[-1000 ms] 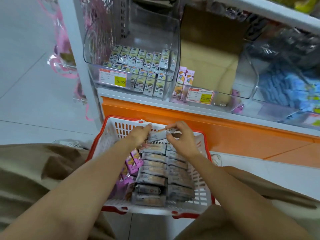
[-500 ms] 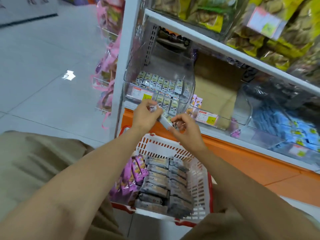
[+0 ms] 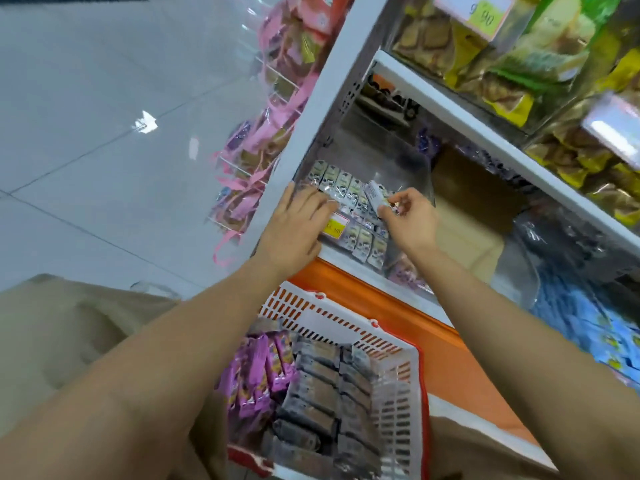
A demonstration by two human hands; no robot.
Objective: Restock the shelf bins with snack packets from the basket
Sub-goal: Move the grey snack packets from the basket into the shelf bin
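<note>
My left hand (image 3: 298,233), just left of centre, lies with fingers nearly straight across the front lip of the clear bin (image 3: 417,168), partly covering the yellow price label (image 3: 335,227). It holds nothing that I can see. I would use it to steady the bin front and nudge the standing rows (image 3: 341,183) leftward so a slot opens.

Right of it, the snack packet (image 3: 375,195) hangs tilted over the right part of the bin, pinched at its lower end between the thumb and curled fingertips of my right hand (image 3: 410,225). My judgement is to turn the packet upright to match the way the rows face and slide it into the gap at the right end. I would release it only once its neighbours wedge it, since these glossy packs look apt to slip and topple.

At lower centre-right, the basket (image 3: 398,410) holds many more grey packets (image 3: 318,386), so I judge the restocking far from done.
</note>
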